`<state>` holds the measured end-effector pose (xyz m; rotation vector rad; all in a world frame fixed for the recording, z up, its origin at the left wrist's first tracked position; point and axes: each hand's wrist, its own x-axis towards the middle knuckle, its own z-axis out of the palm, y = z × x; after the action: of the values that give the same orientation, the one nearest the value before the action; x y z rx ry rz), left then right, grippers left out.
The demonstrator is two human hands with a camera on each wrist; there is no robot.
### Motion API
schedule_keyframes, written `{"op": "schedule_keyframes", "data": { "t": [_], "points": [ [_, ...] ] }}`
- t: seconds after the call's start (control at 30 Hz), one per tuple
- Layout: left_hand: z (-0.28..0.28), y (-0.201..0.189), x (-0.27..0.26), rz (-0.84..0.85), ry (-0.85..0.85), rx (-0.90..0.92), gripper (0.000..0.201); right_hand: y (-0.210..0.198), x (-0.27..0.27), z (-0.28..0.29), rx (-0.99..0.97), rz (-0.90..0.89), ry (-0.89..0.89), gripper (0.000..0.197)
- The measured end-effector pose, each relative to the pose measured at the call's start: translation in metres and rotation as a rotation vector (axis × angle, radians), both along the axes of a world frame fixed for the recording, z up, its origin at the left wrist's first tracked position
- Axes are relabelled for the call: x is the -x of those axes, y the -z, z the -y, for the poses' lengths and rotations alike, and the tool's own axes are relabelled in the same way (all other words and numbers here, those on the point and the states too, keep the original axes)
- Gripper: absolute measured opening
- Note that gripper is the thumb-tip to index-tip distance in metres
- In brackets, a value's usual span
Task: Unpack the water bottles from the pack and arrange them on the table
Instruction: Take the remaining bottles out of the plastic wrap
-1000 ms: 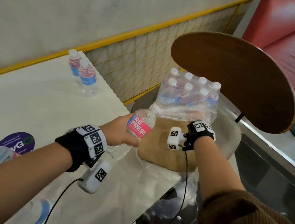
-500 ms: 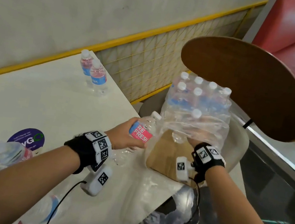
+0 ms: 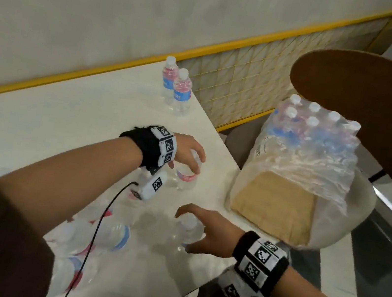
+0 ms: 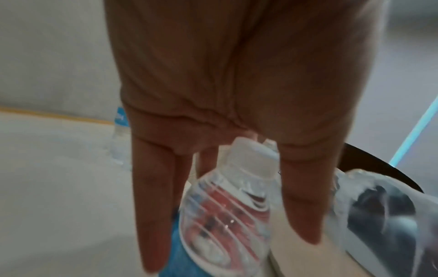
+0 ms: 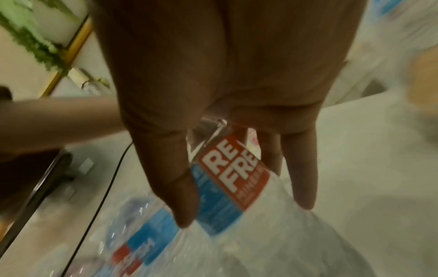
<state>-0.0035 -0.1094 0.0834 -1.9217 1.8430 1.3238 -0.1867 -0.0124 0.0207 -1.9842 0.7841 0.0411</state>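
the fingers (image 4: 151,206) of the left hand (image 3: 186,150) point down around the neck and shoulder of an upright water bottle (image 3: 187,172) on the white desk (image 3: 38,122), its cap just under the palm; it looks like a light hold from above, though how firmly is hard to say. the right hand (image 3: 211,239) has its fingers spread and half-curled around a second bottle (image 3: 189,230), also upright, long axis vertical, near the desk's front edge; i cannot tell if it grasps or has let go. this label reads "re fre…", red over blue. the shrink-wrapped pack (image 3: 312,142) lies to the right on a chair, nearer the right hand. two bottles (image 3: 176,88) stand at the far corner, with "…sh" visible.
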Motion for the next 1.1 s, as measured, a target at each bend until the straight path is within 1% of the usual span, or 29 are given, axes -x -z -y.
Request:
{"op": "schedule_keyframes", "data": {
  "t": [0.07,0.17,0.3,0.4,0.5,0.57,0.63,0.7,0.8,0.9,1.0,1.1],
  "points": [
    [-0.005,-0.006,-0.001,0.049,0.047,-0.04,0.042,0.005,-0.024,-0.009,-0.021,-0.001,-0.078,0.064],
    [-0.011,-0.009,-0.004,0.096,0.13,-0.075,0.048,0.008,-0.054,-0.022,-0.043,0.045,-0.124,0.067],
    [-0.02,-0.012,-0.013,0.241,0.252,-0.118,0.052,0.005,-0.085,-0.034,-0.015,0.045,-0.178,0.068],
    [-0.023,-0.017,-0.023,0.303,0.313,-0.126,0.051,0.003,-0.094,-0.035,-0.016,0.038,-0.174,0.066],
    [-0.024,-0.019,-0.029,0.408,0.407,-0.123,0.047,0.003,-0.095,-0.035,-0.041,0.027,-0.166,0.068],
    [-0.025,-0.016,-0.029,0.471,0.463,-0.147,0.048,0.007,-0.094,-0.035,-0.062,0.013,-0.145,0.074],
    [-0.027,-0.015,-0.029,0.517,0.505,-0.161,0.054,0.011,-0.089,-0.033,-0.095,-0.007,-0.094,0.084],
    [-0.028,-0.019,-0.032,0.519,0.52,-0.153,0.056,0.018,-0.081,-0.029,-0.124,-0.058,-0.046,0.084],
    [-0.028,-0.022,-0.035,0.465,0.507,-0.164,0.05,0.027,-0.076,-0.027,-0.183,-0.092,-0.021,0.075],
    [-0.029,-0.021,-0.028,0.52,0.503,-0.149,0.054,0.033,-0.079,-0.024,-0.176,-0.076,0.029,0.073],
    [-0.025,-0.022,-0.011,0.529,0.524,-0.049,0.056,0.034,-0.084,-0.016,-0.171,-0.045,0.09,0.073],
    [-0.014,-0.026,0.013,0.411,0.476,0.091,0.052,0.03,-0.086,-0.01,-0.153,-0.068,0.093,0.076]
  ]
}}
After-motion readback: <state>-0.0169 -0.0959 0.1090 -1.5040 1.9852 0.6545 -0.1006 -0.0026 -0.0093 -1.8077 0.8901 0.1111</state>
